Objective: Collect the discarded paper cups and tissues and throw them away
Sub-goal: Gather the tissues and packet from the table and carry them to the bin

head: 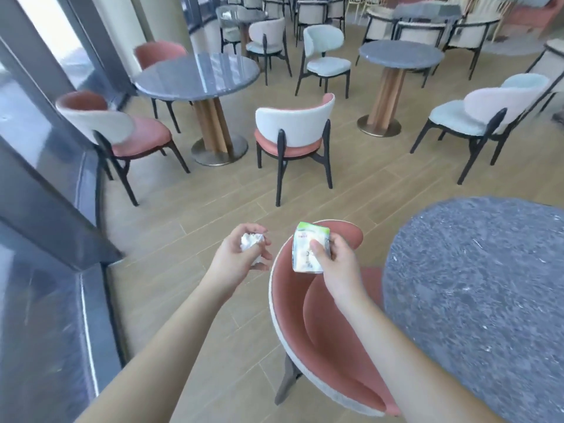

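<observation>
My left hand (236,259) is held out over the wooden floor and grips a crumpled white tissue (251,241), its fingers curled round the wad. My right hand (334,259) holds a small white tissue pack (306,250) with a green top edge, the thumb pressed on its front. Both hands hover above a pink chair, close together and at about the same height. No paper cup shows in this view.
A pink chair with a white back (320,337) stands right below my hands. A round grey stone table (476,300) is at the right. More round tables (198,74) and chairs (294,138) fill the room ahead. Glass window frames (45,209) run along the left.
</observation>
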The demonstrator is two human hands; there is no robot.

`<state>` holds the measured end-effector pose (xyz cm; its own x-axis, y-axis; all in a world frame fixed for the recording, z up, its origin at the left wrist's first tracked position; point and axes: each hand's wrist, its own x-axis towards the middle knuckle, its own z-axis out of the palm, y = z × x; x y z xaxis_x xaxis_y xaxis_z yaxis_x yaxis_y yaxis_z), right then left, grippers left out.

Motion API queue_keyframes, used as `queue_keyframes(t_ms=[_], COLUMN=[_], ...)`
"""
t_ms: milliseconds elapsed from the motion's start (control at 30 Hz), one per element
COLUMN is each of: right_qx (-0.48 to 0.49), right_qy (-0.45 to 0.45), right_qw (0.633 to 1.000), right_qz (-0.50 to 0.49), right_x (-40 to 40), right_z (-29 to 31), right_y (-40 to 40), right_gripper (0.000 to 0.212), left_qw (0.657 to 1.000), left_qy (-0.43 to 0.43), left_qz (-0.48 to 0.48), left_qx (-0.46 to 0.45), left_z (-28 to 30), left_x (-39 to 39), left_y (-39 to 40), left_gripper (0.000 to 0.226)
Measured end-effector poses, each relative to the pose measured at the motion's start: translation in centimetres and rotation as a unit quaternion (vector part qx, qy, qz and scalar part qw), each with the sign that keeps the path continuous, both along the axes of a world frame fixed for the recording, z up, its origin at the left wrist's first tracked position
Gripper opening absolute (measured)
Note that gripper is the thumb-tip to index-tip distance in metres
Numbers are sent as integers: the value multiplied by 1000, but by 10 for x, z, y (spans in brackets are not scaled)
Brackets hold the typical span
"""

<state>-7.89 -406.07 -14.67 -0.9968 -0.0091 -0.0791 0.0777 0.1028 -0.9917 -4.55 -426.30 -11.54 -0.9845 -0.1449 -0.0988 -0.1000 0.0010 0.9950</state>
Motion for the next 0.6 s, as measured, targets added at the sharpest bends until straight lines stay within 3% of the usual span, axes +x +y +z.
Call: queue_keyframes(t_ms=[333,500,600], right_qx=[4,21,14], right_qy=[6,18,21], right_qw=[994,993,995], right_qz=[108,117,99], right_x=[-34,-58,-73], right_z=[5,7,11], right_y=[-107,-160,-200], right_gripper=[15,22,14], left_qw=[994,995,996], left_qy=[9,13,19], left_qz=[101,94,81], left_qx=[-30,-29,-25], left_z=[0,-6,-3], left_x=[5,-21,-44], left_y=[-101,-157,-196], left_gripper=[25,16,15])
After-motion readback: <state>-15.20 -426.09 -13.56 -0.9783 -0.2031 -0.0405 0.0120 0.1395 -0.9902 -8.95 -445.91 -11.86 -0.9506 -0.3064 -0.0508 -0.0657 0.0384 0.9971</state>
